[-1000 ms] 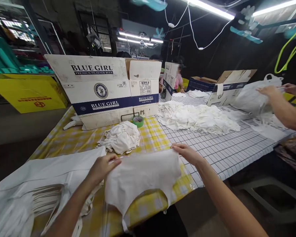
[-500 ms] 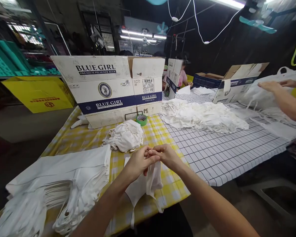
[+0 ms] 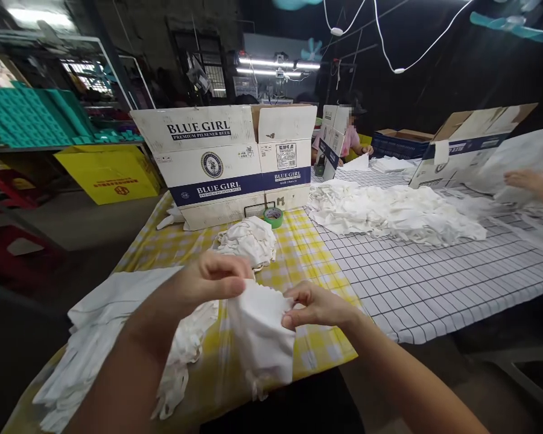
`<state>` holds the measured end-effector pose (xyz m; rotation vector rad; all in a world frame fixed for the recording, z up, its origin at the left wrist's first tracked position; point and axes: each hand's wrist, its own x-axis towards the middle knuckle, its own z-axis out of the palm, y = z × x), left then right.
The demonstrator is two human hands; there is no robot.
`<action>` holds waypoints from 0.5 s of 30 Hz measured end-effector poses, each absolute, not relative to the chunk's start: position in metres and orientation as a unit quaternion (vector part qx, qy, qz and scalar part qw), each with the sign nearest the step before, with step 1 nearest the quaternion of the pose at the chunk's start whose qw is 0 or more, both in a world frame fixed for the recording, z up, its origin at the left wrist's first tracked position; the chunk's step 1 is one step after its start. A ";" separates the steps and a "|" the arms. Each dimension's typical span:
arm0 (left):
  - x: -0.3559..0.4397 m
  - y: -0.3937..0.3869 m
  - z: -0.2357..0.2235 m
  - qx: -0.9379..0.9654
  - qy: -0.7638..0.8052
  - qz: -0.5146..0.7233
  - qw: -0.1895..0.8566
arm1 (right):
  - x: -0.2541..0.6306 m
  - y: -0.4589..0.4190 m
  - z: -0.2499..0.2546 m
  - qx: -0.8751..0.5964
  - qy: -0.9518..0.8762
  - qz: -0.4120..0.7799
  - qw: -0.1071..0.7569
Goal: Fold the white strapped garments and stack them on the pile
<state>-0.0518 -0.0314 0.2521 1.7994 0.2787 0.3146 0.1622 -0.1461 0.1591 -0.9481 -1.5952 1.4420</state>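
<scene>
Between my hands hangs a small white cloth bag (image 3: 263, 334) with a gathered top edge, held above the front edge of the table. My left hand (image 3: 215, 278) pinches its upper left corner between thumb and fingers. On the other side, my right hand (image 3: 314, 306) grips the upper right edge, thumb in front. The bag's lower end droops close to the table edge. Under and beyond my left forearm lies a stack of flat white cloth pieces with straps (image 3: 117, 295), partly hidden by the arm. A crumpled white cloth heap (image 3: 250, 238) sits just past my hands.
Cartons (image 3: 235, 163) stand behind, with a roll of green tape (image 3: 273, 217) at their foot. To the right, a white cloth pile (image 3: 389, 211) lies on the checked tablecloth (image 3: 380, 283). A co-worker's hand (image 3: 531, 181) is at the far right; another person (image 3: 355, 141) sits behind.
My hands have moved apart from being together, and the bag is now spread between them. The view has swung left. The co-worker's hands at right are lower.
</scene>
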 end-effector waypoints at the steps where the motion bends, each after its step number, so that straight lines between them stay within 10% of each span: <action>1: -0.061 -0.031 0.258 0.769 0.095 0.177 0.606 | 0.167 -0.150 0.160 -0.379 -0.641 0.554 0.371; 8: -0.116 -0.032 0.265 0.659 0.106 0.449 0.593 | 0.213 -0.186 0.181 -0.465 -0.705 0.445 0.299; 15: -0.150 0.000 0.231 0.714 0.221 0.393 0.535 | 0.234 -0.212 0.218 -0.558 -0.736 0.275 0.267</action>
